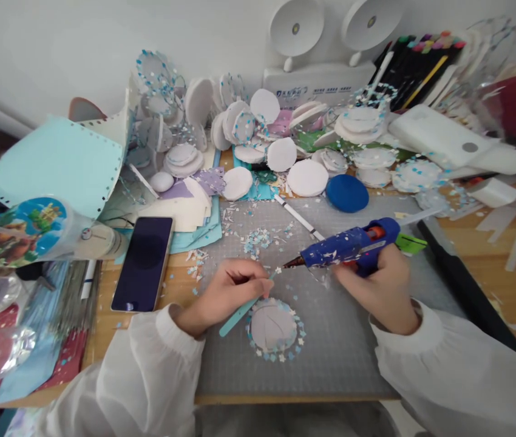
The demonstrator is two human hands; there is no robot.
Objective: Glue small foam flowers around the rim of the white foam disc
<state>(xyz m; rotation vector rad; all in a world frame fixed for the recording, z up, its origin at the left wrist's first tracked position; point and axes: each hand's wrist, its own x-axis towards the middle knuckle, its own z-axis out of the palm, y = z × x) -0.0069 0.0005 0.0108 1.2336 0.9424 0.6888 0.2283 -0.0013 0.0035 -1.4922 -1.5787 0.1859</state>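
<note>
My right hand (379,282) is wrapped round a blue glue gun (342,247) whose dark nozzle points left. Pinched in my left hand (233,290) are teal tweezers (238,317), with a tiny white flower piece (278,271) by their tip. The nozzle's end is right beside that piece; whether they touch I cannot tell. Just below my left fingers, a round white disc (272,326) lies on the grey cutting mat (331,364), ringed by small blue and white flower pieces. More loose blue and white pieces (258,241) are heaped on the mat beyond my left hand.
A phone (142,264) and a tilted plastic cup (73,227) lie to the left. White discs (307,178), a blue round lid (347,193) and a white pen (298,216) are at the back. A long black object (467,288) lies at the right.
</note>
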